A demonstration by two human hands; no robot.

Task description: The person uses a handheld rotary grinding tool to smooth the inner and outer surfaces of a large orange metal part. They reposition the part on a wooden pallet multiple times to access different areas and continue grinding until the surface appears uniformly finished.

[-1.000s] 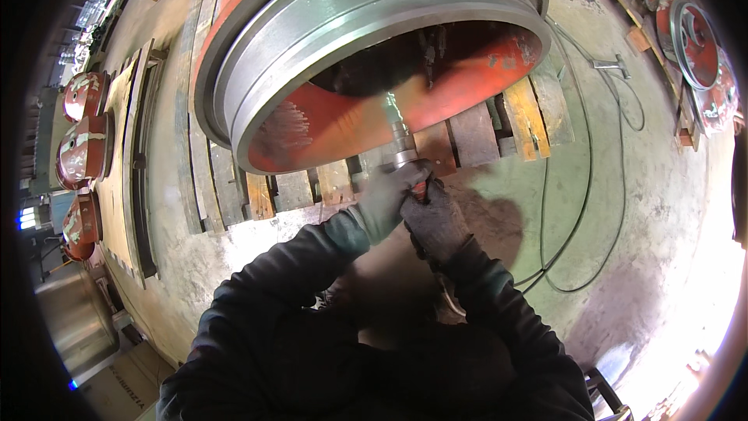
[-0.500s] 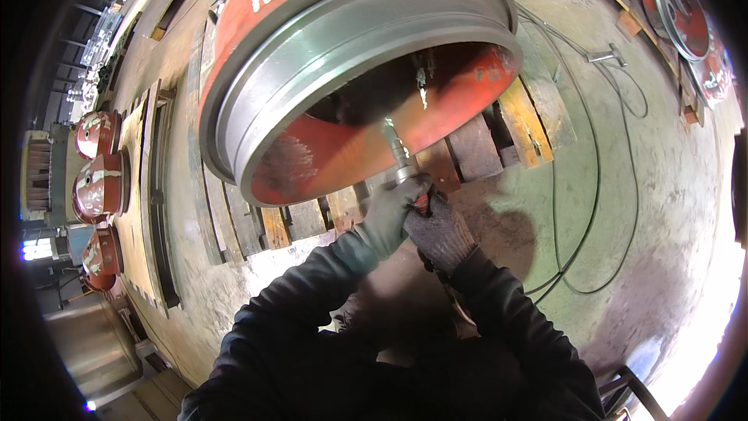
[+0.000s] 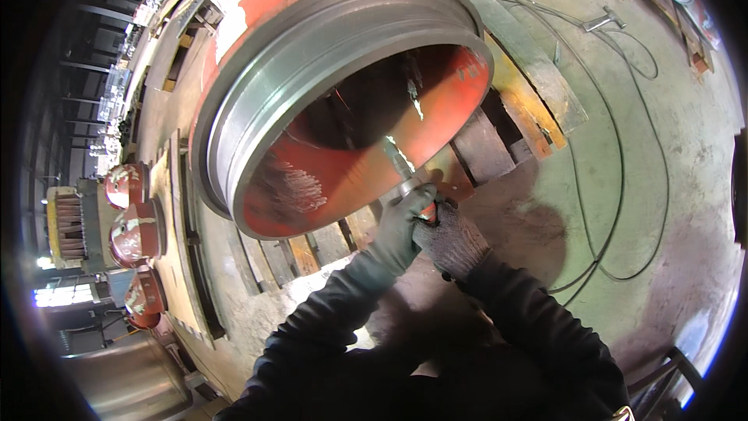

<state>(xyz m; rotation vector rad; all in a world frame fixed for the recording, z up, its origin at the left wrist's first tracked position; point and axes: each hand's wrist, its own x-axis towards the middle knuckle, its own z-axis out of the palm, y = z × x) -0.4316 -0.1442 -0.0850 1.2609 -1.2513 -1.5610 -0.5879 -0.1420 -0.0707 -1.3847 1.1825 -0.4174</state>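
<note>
My gloved left hand [image 3: 397, 224] is closed round the front of a straight grinder [image 3: 409, 185], just behind its metal collar. My right hand [image 3: 455, 240], in a grey knit glove, is closed on the rear of the same grinder, where a bit of red shows. The tool's slim neck reaches over the near rim into a large round metal casting [image 3: 304, 82]. This casting has a bare machined rim and a red painted inside with scuffed, pale patches. Its tilted opening faces me. Whether the tip touches the inner wall, I cannot tell.
A wooden pallet [image 3: 538, 97] lies under the casting. Dark hoses [image 3: 619, 156] loop over the floor at right, near a T-shaped metal tool [image 3: 602, 21]. Several smaller red castings [image 3: 135, 232] stand at left by another pallet [image 3: 181, 253]. A dark metal frame [image 3: 670, 370] is at lower right.
The view has swung, so the casting appears turned and the left-hand castings sit further in. Both hands keep their hold on the grinder, its neck still inside the opening.
</note>
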